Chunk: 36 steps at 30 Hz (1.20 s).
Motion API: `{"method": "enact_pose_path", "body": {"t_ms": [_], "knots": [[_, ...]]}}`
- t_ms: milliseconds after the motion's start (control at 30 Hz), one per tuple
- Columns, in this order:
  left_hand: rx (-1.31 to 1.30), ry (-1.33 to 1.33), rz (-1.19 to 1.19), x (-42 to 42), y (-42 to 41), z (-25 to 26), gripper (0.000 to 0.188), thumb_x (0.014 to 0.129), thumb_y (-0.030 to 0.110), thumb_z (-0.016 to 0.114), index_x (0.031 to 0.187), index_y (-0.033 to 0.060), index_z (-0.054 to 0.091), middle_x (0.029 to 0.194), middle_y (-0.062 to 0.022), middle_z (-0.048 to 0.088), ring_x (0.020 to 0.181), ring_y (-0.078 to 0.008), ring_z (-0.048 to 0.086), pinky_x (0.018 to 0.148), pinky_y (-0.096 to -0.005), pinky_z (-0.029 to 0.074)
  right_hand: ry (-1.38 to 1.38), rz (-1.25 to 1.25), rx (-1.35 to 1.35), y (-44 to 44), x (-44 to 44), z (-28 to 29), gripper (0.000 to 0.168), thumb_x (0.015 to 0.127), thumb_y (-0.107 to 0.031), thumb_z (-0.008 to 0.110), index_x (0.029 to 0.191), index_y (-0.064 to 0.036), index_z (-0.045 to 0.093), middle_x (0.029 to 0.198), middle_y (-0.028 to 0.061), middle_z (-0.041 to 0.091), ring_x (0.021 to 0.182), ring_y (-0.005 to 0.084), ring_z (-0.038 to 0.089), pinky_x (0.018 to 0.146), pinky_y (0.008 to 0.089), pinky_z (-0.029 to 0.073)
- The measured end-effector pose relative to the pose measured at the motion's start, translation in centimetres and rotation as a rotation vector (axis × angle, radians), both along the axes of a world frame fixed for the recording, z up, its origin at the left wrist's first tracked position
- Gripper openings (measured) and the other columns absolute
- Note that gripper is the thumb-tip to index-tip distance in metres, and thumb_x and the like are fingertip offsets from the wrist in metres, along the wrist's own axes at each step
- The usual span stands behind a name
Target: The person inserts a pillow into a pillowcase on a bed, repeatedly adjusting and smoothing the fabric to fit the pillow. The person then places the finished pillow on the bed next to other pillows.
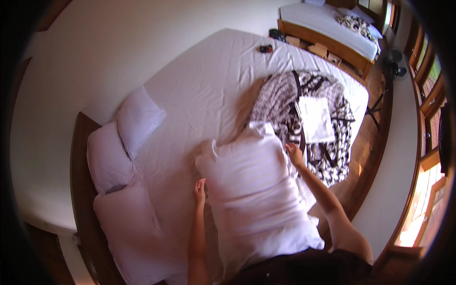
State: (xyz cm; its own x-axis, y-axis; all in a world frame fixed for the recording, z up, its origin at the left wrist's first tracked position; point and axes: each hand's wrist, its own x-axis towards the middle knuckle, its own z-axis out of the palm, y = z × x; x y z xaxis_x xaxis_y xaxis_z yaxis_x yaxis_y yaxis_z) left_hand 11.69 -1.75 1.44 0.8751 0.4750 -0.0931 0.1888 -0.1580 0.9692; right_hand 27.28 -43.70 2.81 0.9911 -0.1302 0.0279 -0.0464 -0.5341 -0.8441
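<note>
A pillow in a loose white pillowcase (pixel 249 178) lies on the bed right in front of my body, its fabric creased across the middle. Its far end has loose, raised corners of cloth. Beside its left edge is my left hand (pixel 200 191), fingertips pointing away from me and no cloth visibly gripped. My right hand (pixel 294 154) hovers by the far right side of the pillow, close to a patterned blanket (pixel 276 94), with its fingers slightly bent and apart. A folded white cloth (pixel 316 119) rests on that blanket.
White pillows (pixel 110 156) lean along the wooden headboard (pixel 80 167) at left. A small dark object (pixel 265 48) lies on the white bedsheet (pixel 192 92). Beyond stand a second bed (pixel 324 28) and a black stand fan (pixel 393 66). Wood-framed windows (pixel 427 103) line the right.
</note>
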Motion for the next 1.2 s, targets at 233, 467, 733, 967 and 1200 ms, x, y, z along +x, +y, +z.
{"method": "enact_pose_path", "body": {"t_ms": [233, 467, 733, 967, 1200], "knots": [[-0.611, 0.372, 0.236, 11.5, 4.1, -5.4, 0.051, 0.081, 0.043, 0.056, 0.116, 0.0059, 0.052, 0.109, -0.0076, 0.057, 0.102, -0.0203, 0.05, 0.087, -0.0304, 0.04, 0.126, 0.039, -0.13, 4.3, 9.5, -5.9, 0.055, 0.079, -0.055, 0.049, 0.092, -0.004, 0.061, 0.086, 0.0153, 0.064, 0.085, 0.0312, 0.06, 0.077, 0.037, 0.044], [-0.565, 0.614, 0.036, 17.0, 1.0, -1.6, 0.066, 0.073, 0.046, 0.064, 0.124, 0.0081, 0.046, 0.118, -0.0072, 0.051, 0.11, -0.0206, 0.046, 0.091, -0.0338, 0.038, 0.673, 0.257, 0.34, -1.6, 16.9, -8.5, 0.052, 0.076, -0.045, 0.063, 0.098, 0.002, 0.06, 0.091, 0.0119, 0.062, 0.084, 0.0193, 0.059, 0.074, 0.0333, 0.047], [-0.686, -0.231, 0.188, 19.5, 6.6, 2.1, 0.034, 0.074, 0.011, 0.066, 0.103, -0.0008, 0.054, 0.098, -0.0079, 0.059, 0.088, -0.0201, 0.058, 0.077, -0.0309, 0.047, 0.171, 0.264, 1.056, 5.2, 19.6, 0.9, 0.014, 0.086, -0.021, 0.054, 0.091, -0.01, 0.061, 0.079, -0.0017, 0.06, 0.069, 0.0092, 0.058, 0.06, 0.0245, 0.047], [-0.167, 0.036, 0.471, 8.0, 5.0, -4.4, 0.062, 0.084, 0.038, 0.055, 0.129, 0.0037, 0.029, 0.13, -0.0091, 0.036, 0.116, -0.0219, 0.038, 0.092, -0.0335, 0.035, -0.1, -0.035, 0.454, 0.3, 10.4, -4.4, 0.048, 0.082, -0.018, 0.059, 0.123, -0.004, 0.04, 0.106, 0.0129, 0.05, 0.093, 0.0204, 0.052, 0.08, 0.0303, 0.042], [0.329, -0.166, 0.061, -16.0, -7.1, -3.9, 0.064, 0.081, 0.05, 0.052, 0.125, 0.007, 0.037, 0.126, -0.0164, 0.037, 0.116, -0.0266, 0.038, 0.093, -0.0389, 0.033, -0.096, 0.448, 0.048, -4.7, -17.9, 1.6, 0.053, 0.073, -0.027, 0.068, 0.113, -0.003, 0.043, 0.117, 0.0178, 0.04, 0.107, 0.0334, 0.042, 0.092, 0.0418, 0.034]]}}
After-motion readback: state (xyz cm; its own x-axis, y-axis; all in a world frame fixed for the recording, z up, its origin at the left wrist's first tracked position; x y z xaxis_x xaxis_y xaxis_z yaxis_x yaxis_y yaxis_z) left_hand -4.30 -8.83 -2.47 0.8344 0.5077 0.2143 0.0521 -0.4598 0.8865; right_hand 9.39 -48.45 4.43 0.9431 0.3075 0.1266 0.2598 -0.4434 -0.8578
